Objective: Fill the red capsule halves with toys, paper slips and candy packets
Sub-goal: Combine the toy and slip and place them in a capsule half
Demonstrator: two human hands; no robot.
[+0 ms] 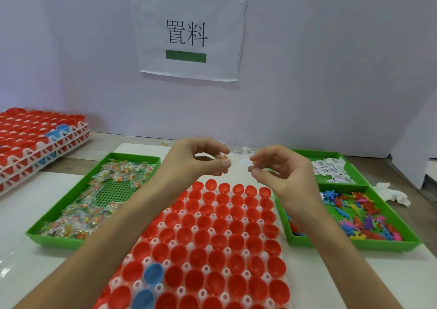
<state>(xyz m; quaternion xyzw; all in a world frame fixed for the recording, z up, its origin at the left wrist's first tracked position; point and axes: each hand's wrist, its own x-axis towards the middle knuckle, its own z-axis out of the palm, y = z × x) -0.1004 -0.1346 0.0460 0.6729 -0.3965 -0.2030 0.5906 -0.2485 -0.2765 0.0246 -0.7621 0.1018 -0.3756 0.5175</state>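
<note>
Evidently the weak point is at the fingertips. The right hand point(283, 174) pinches a small white paper slip point(244, 162) between thumb and forefinger. The left hand point(196, 164) is curled with its thumb close to its fingers, and a tiny orange speck shows there, but it is too small to tell whether that hand holds anything. Both hands hover over the far edge of the white moulded plastic tray point(185, 266) on the pale worktop point(331, 273).

A slip that light could flutter off as it is let go, landing between cups or on the worktop, where a few loose slips point(246, 151) already lie. It could also go into one of the two blue plastic capsule halves point(153, 273) near the front, which the task does not call for. With so many identical cups, one could easily be skipped or filled twice.

The red plastic capsule halves point(236, 240) sit open side up in the white tray, and those in view look empty, so filling appears barely begun.

- **Left green plastic tray point(54, 240):** clear-wrapped candy packets point(78, 216), thin in the middle.
- **Far right green tray point(316, 153):** a heap of folded paper slips point(331, 170).
- **Nearer right green tray point(354, 246):** small multicoloured plastic toys point(359, 216).
- **Far left:** stacked white trays point(35, 141) holding more red halves and a few blue ones.
</note>
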